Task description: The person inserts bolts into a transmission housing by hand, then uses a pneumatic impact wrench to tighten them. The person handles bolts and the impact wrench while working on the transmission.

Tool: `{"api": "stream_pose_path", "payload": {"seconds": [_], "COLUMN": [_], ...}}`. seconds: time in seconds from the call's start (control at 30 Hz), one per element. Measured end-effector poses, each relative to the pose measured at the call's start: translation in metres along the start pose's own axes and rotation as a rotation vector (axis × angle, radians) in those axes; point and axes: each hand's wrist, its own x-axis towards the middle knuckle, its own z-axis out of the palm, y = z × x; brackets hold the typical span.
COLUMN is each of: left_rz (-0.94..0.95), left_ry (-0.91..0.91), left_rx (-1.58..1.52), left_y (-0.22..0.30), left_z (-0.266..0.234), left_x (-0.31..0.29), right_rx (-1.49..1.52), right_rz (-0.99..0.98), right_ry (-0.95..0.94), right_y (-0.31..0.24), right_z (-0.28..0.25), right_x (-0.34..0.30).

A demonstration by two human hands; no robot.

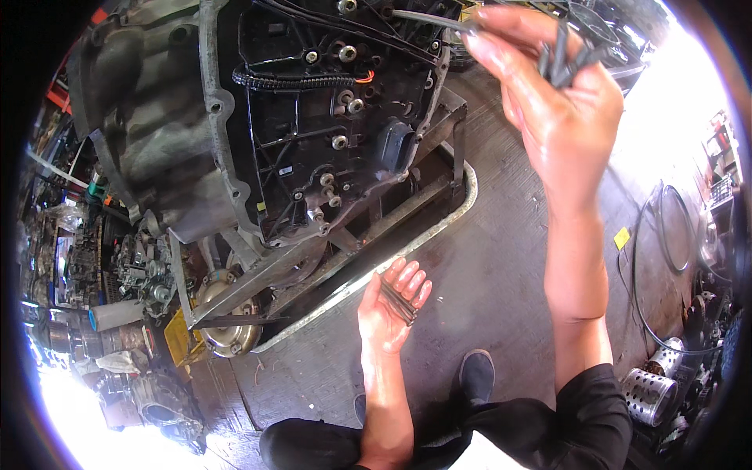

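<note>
A large gearbox (172, 157) with a black control unit (290, 180) on its side stands to the left on a metal frame. Up at the top, my right hand (548, 102) pinches a long thin metal rod (431, 19), possibly a long bolt, between thumb and finger. The rod's far end meets the upper right of the black unit; whether it sits in a hole I cannot tell. Several dark bolt-like pieces (562, 66) stick out of the same hand's curled fingers. Lower down, my left hand (388, 309), palm up, has its fingers curled round several long thin bolts (398, 302).
Under the gearbox is a metal stand (258, 294) beside a light-edged pit or tray (466, 196). A round metal part (229, 317) lies below it. Machine parts crowd the left. A black cable loop (654, 258) and perforated metal cylinders (648, 395) lie at the right.
</note>
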Motion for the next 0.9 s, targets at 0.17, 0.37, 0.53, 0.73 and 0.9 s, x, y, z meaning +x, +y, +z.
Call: {"api": "stream_pose_path", "payload": {"seconds": [0.17,0.37,0.53,0.73,0.9], "left_rz": [0.004,0.007,-0.005,-0.009,-0.021], "left_ry": [0.0,0.022,-0.006,-0.003,-0.009], "left_rx": [-0.011,0.022,0.027,0.002,-0.011], "left_y": [0.0,0.002,0.002,0.003,0.001], "left_z": [0.0,-0.002,-0.001,-0.003,-0.003], "left_x": [0.0,-0.001,-0.001,-0.001,0.0], "right_rx": [-0.114,-0.31,-0.421,-0.466,-0.563], "right_rz": [-0.224,-0.537,-0.556,-0.68,-0.644], "right_ry": [-0.034,-0.056,-0.068,-0.044,0.0], "right_y": [0.001,0.015,0.024,0.026,0.021], "right_z": [0.011,0.018,0.029,0.033,0.04], "right_x": [0.012,0.028,0.032,0.032,0.026]}}
